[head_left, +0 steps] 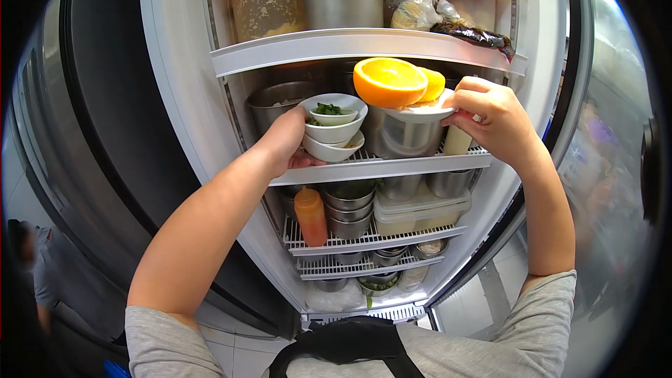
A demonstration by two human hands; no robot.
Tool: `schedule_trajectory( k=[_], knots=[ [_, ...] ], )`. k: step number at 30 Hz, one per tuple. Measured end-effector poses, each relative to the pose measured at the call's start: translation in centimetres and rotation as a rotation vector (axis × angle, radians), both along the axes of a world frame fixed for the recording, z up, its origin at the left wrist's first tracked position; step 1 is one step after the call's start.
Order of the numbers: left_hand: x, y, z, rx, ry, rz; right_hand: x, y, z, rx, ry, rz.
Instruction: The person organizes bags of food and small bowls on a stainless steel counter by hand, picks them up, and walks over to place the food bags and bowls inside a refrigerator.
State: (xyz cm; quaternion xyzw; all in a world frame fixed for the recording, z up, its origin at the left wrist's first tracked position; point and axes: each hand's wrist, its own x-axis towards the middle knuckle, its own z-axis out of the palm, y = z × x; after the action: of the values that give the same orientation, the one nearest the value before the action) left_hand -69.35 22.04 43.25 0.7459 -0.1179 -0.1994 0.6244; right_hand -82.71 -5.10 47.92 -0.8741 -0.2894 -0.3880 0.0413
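My left hand (285, 141) is closed around the left side of a stack of small white bowls (337, 150) at the front of the middle shelf. Chopped green herbs (327, 108) lie in a little bowl at the top of the stack. With thumb and fingers, my right hand (493, 115) pinches the right rim of a small white plate (418, 116). An orange half (389, 81) rests cut side up on that plate, and a smaller cut orange piece (433, 85) sits beside it. Behind the plate stands a metal pot (402, 136), partly hidden.
The open fridge has several shelves. Above are an orange-lidded tub (266, 3), a steel pot (343, 7) and a bagged item (414, 14). Below are a squeeze bottle (310, 217), stacked metal bowls (349, 217) and a plastic container (422, 210). Another person (66, 273) is at far left.
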Motion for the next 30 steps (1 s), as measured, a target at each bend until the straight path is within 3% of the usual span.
schedule_trajectory(
  k=[5, 11, 21, 23, 25, 29, 30],
  knots=[
    [0.5, -0.4, -0.8, 0.226, -0.114, 0.120, -0.2, 0.1, 0.1, -0.002, 0.007, -0.006],
    [0.8, 0.2, -1.6, 0.071, -0.069, 0.125, -0.8, 0.0, -0.1, 0.010, -0.007, -0.007],
    [0.2, 2.9, -3.3, 0.067, -0.214, 0.192, -2.0, 0.8, -0.5, 0.003, -0.015, 0.001],
    [-2.3, 3.5, -3.2, -0.029, -0.734, 0.315, -2.3, 1.0, -0.3, -0.004, -0.030, 0.026],
    [-5.6, 3.7, -1.2, -0.103, -1.138, 0.247, -2.7, 1.3, 0.1, 0.019, -0.024, 0.053],
    [-9.2, 2.9, 3.1, -0.070, -1.675, 0.137, -3.3, 2.8, 1.7, 0.050, -0.042, 0.134],
    [-9.6, 2.6, 4.2, -0.071, -1.675, 0.137, -3.3, 3.3, 2.4, 0.049, -0.042, 0.133]
  ],
)
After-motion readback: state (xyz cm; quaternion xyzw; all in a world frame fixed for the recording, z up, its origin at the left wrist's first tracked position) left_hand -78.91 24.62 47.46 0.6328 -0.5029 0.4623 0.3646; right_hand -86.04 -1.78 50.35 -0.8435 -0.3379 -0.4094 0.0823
